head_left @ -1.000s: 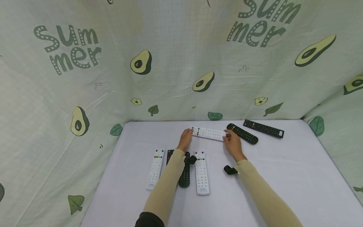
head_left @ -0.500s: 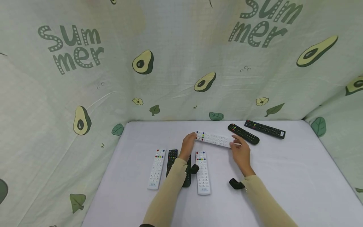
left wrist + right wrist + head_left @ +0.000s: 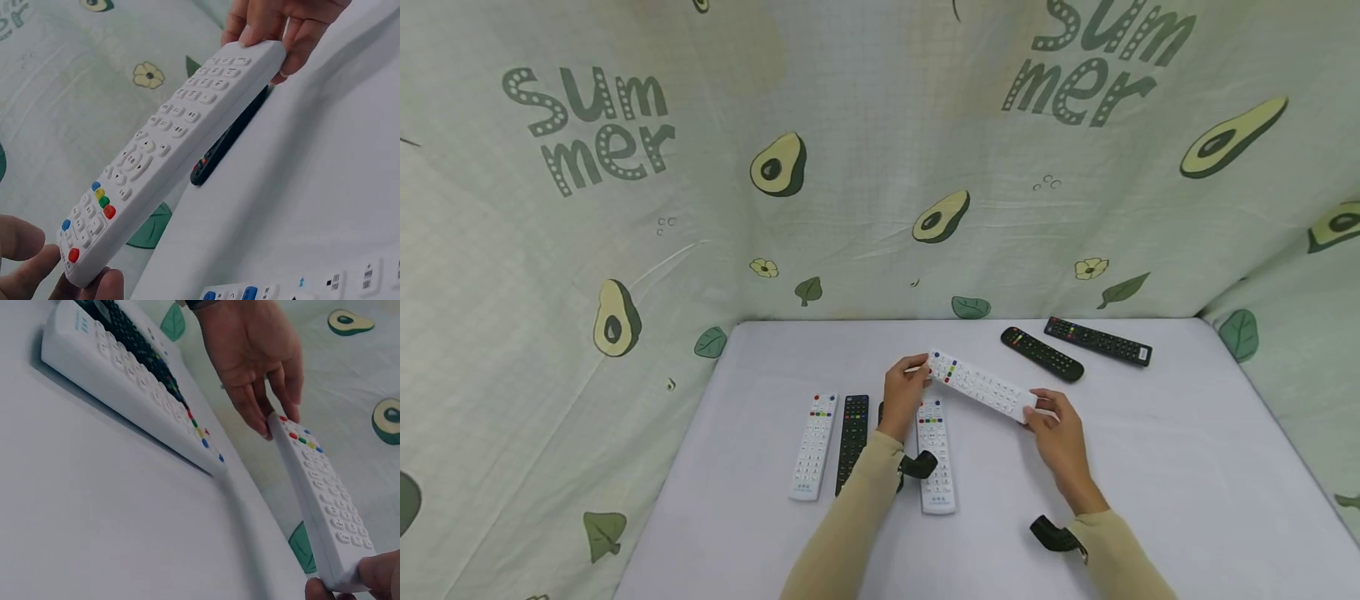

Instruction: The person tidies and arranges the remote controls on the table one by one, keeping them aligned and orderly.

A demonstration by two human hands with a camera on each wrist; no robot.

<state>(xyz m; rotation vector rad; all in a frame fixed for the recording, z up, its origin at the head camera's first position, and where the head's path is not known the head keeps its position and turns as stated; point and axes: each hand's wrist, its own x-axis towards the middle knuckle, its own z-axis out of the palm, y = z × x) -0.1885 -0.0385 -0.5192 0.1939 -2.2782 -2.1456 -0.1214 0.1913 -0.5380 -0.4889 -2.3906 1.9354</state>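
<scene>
A white remote control [image 3: 981,385] with coloured buttons hangs over the table, slanting down toward the right. My left hand [image 3: 904,396] pinches its upper-left end by the red and blue buttons. At the opposite end, the thumb and fingers of my right hand [image 3: 1063,442] grip the plain edge. The left wrist view has this remote [image 3: 156,150] raised, its button face showing. Below my left wrist, a white remote [image 3: 936,467] lies on the table. Left of that are a mostly hidden black remote, a black remote [image 3: 853,437] and another white remote [image 3: 814,447], in a row.
At the back right of the white table [image 3: 1187,467] lie two black remotes, one with rounded ends [image 3: 1042,354] and a straighter one [image 3: 1097,340]. A curtain [image 3: 850,108] printed with avocados hangs behind the table's back edge.
Both hands have brought the white remote nearer and to the right, away from the back black remotes. Its right end has swung lower toward the front.
</scene>
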